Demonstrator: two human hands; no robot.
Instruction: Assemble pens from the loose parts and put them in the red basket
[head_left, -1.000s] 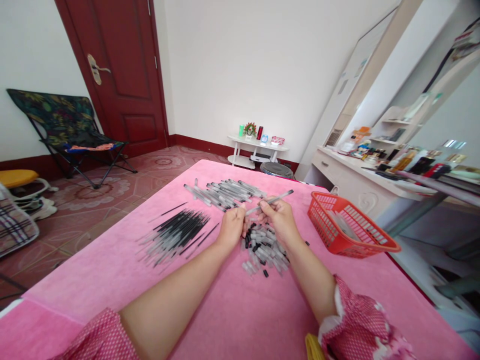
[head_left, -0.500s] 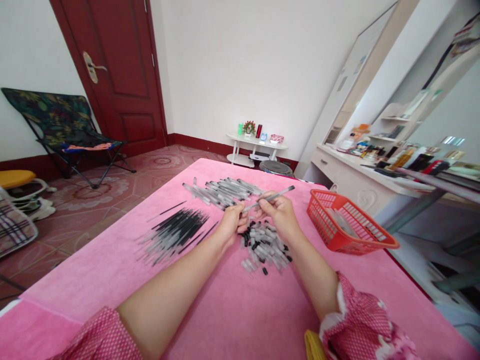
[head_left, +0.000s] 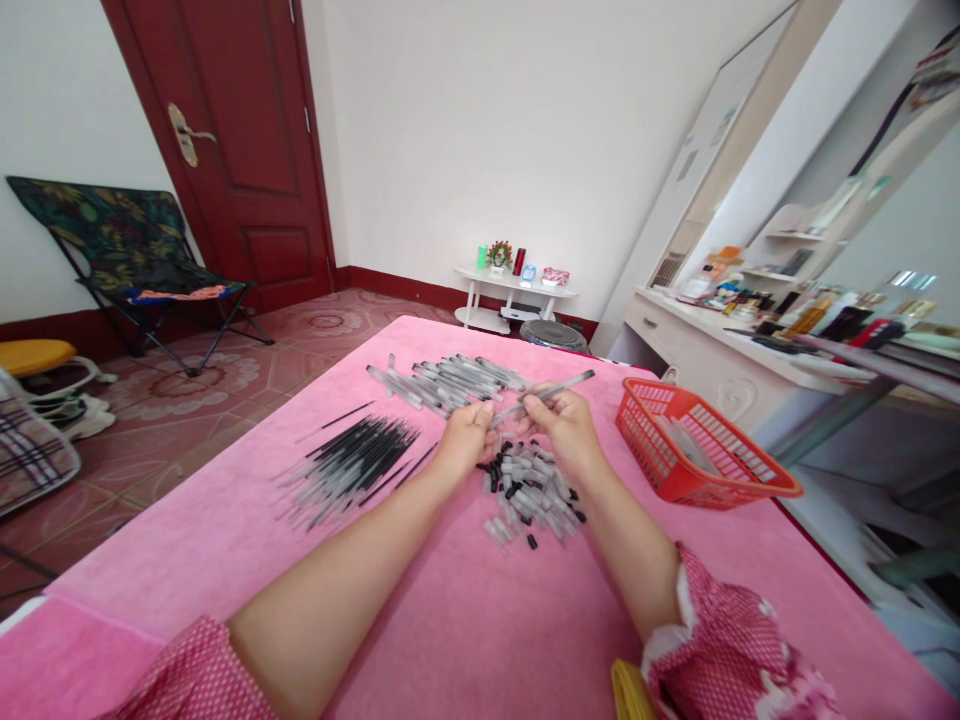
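Observation:
Between both hands, above the pink tablecloth (head_left: 480, 610), is a clear pen (head_left: 574, 382) with a dark end pointing up to the right. My right hand (head_left: 564, 418) pinches its barrel. At the pen's lower left end, my left hand (head_left: 469, 436) has its fingers closed on it. Just beneath the hands lies a heap of clear and black pen caps (head_left: 536, 490). Behind them is a pile of clear pen barrels (head_left: 454, 382). Left of my left forearm, thin black ink refills (head_left: 360, 455) lie in a loose bundle.
An orange plastic basket (head_left: 697, 480) with clear pieces inside stands at the table's right. Something yellow (head_left: 631, 690) lies by my right sleeve. Beyond are a folding chair (head_left: 135, 240), a small white shelf (head_left: 517, 280) and a dressing table (head_left: 720, 345) crowded with bottles.
Hardly anything differs. Both hands keep hold of the pen in nearly the same place, and the view has shifted very slightly.

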